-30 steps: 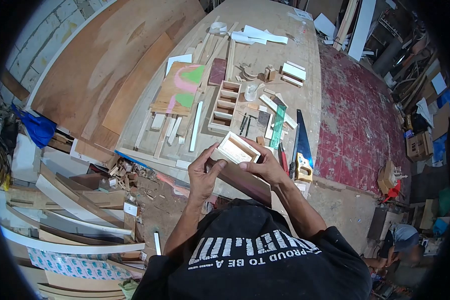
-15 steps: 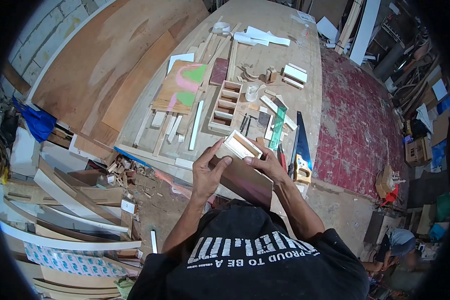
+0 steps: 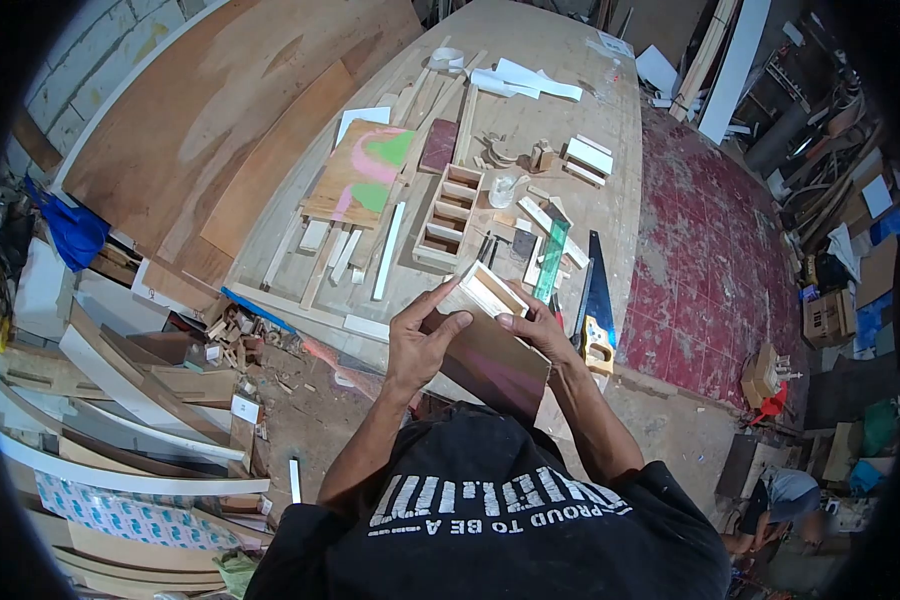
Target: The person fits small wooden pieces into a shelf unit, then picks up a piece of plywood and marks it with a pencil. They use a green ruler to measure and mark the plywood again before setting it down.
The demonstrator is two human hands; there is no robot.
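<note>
Between my hands, above the table's near edge, is a small rectangular wooden box (image 3: 491, 292) with raised light sides. My left hand (image 3: 426, 343) grips its left end, thumb on the near side and fingers at the far side. At the opposite end, my right hand (image 3: 538, 328) has its thumb on the near corner and its fingers curled around the side, partly hidden. A thin brown board (image 3: 490, 362) with a pinkish patch extends from just below the box toward my chest. Beyond my hands stands a wooden compartment box (image 3: 450, 217).
A handsaw (image 3: 597, 300) and a green ruler (image 3: 552, 255) lie to the right on the worktable (image 3: 590, 80). A painted board (image 3: 363, 172) and wood strips lie left. Curved wooden pieces (image 3: 140, 400) stack beside the table; another person (image 3: 785, 500) is at lower right.
My hands keep the same hold on the box, with little movement. The whole view has shifted slightly, and the other person's posture differs a little.
</note>
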